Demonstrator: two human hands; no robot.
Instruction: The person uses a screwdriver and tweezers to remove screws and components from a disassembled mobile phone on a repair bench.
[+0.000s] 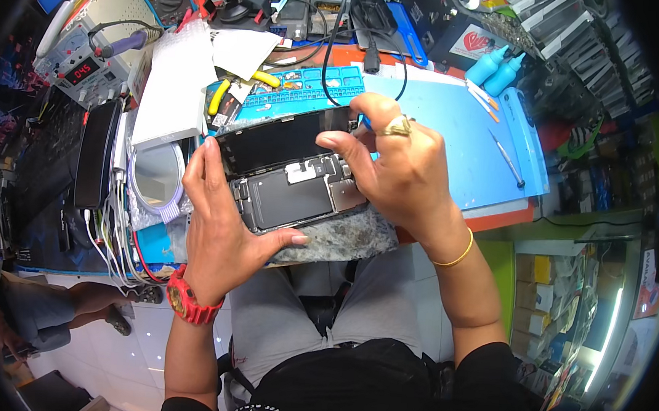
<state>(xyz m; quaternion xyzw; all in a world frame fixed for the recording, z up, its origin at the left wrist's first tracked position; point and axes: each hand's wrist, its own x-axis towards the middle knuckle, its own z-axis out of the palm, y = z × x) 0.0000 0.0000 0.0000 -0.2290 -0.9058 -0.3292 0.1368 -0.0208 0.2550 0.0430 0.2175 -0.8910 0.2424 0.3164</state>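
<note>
An opened smartphone (288, 202) lies at the near edge of the bench, its battery and metal shields bare. Its dark screen panel (276, 142) is raised along the far side, tilted up from the body. My left hand (220, 221) grips the phone's left end, fingers at the far corner and thumb along the near edge. Over the right end, my right hand (413, 162) is closed, index finger bent and thumb reaching toward the screen's edge. A bit of blue shows between its fingers, but what it is stays mostly hidden.
A blue silicone work mat (435, 121) spreads behind, with a screwdriver (508, 161) on it. Yellow-handled pliers (219, 97), a white box (169, 95) and a tape roll (156, 174) stand left. Cables (114, 229) hang off the left edge. Two blue bottles (496, 68) stand at back right.
</note>
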